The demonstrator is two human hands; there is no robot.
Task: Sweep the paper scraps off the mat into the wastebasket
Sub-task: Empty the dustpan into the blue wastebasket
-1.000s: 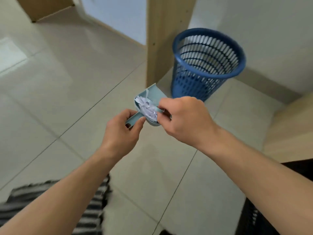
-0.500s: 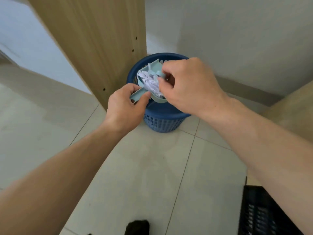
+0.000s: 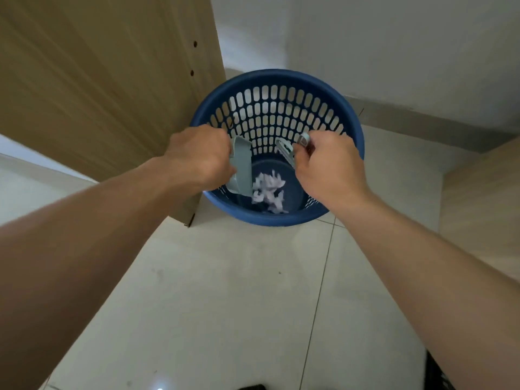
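A blue perforated wastebasket (image 3: 349, 128) stands on the tiled floor beside a wooden panel. White paper scraps (image 3: 268, 191) lie on its bottom. My left hand (image 3: 199, 156) grips a small pale-green dustpan (image 3: 241, 167), tipped mouth-down over the basket's left side. My right hand (image 3: 327, 167) holds a small pale-green brush (image 3: 285, 150) over the basket's right side; its bristles are hidden. The mat is out of view.
A tall wooden panel (image 3: 112, 85) rises at the left, touching the basket. A grey skirting and white wall (image 3: 394, 52) run behind. Another wooden surface (image 3: 484, 198) sits at the right, and a black crate corner (image 3: 439, 375) shows at the lower right.
I have come over the basket. The dustpan has tipped down and the scraps have dropped from it onto the basket's bottom. My right hand has drawn the brush away to the right.
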